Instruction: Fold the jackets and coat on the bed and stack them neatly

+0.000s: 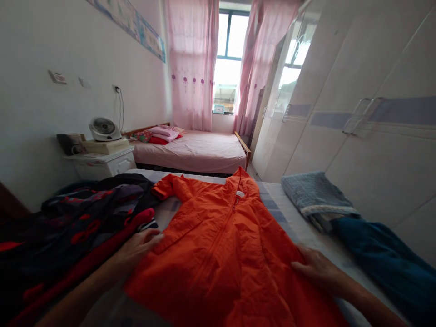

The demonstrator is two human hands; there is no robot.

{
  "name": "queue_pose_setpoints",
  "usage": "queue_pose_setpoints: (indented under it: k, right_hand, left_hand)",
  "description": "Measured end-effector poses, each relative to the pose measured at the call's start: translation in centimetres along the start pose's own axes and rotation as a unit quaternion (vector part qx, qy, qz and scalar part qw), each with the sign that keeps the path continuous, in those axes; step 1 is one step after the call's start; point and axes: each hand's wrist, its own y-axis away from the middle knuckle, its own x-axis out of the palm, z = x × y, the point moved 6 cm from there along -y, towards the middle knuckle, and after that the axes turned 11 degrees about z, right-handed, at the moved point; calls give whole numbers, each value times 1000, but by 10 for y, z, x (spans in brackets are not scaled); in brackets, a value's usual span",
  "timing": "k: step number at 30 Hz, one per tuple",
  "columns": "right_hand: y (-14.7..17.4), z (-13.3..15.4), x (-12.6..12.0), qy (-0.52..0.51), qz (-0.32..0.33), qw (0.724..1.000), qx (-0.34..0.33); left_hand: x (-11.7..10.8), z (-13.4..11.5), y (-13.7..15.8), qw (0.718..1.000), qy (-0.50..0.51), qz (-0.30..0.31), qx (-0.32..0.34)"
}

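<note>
An orange zip-up jacket (218,236) lies spread front side up, its collar pointing away from me and one sleeve reaching out to the left. My left hand (145,245) is closed at the jacket's left side edge, fingertips against the fabric. On the opposite side edge, my right hand (315,269) grips the cloth with its thumb on top; some of its fingers are hidden. A white label shows inside the collar. The jacket's lower hem runs out of view at the bottom.
Dark patterned clothes (91,213) with red parts are heaped at left. A folded grey-blue cloth (316,193) and a dark teal garment (384,254) lie at right on the checked bed sheet (275,200). Beyond are a pink bed (204,150), a fan (104,129) and a white wardrobe (340,91).
</note>
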Motion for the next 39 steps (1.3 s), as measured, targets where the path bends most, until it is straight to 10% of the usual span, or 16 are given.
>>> queue_pose_setpoints:
  k: [4,8,12,18,22,28,35,39]
  right_hand:
    - [5,-14,-61,97,-209,968,103]
    - [33,1,-82,200,-386,892,125]
    - [49,17,-12,10,-195,979,51]
    - [78,33,72,-147,-88,980,102]
    - [72,51,65,-272,-140,951,37]
    - [90,28,-13,-406,-326,854,9]
    - [100,-31,32,-287,-190,937,57]
    - [105,-43,48,-278,-200,935,92]
  left_hand:
    - [41,-14,23,964,154,215,-5]
    - [48,-26,45,961,200,192,-14]
    - [46,-33,63,965,187,181,-24]
    - [63,-33,63,951,257,167,-37]
    - [73,-36,54,943,300,135,-46]
    - [51,-63,71,944,323,66,21]
    - [64,-10,93,979,133,154,4]
    - [62,-9,97,987,35,149,41]
